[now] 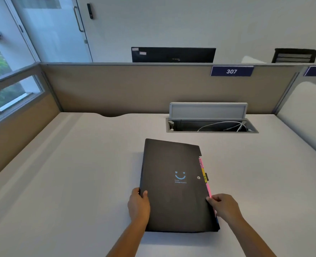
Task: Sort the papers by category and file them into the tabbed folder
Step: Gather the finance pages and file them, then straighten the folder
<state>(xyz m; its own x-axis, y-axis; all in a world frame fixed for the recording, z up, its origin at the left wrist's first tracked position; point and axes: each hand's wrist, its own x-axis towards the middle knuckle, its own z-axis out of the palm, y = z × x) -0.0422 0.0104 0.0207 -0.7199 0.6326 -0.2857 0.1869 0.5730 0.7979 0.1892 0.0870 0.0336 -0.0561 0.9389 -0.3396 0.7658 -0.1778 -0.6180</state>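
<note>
A black tabbed folder [175, 182] lies closed on the white desk [70, 182], with a blue smile mark on its cover and a snap button near its right edge. Pink and yellow tabs [204, 175] stick out along that right edge. My left hand [138, 204] grips the folder's left edge, thumb on the cover. My right hand [224, 206] pinches the right edge near the lower pink tab. No loose papers are in view.
An open cable hatch [211, 125] with white cables and a raised lid sits behind the folder. Beige partition walls [125, 88] close the desk at the back and left, with a sign 307. A white side panel [305, 115] stands at the right.
</note>
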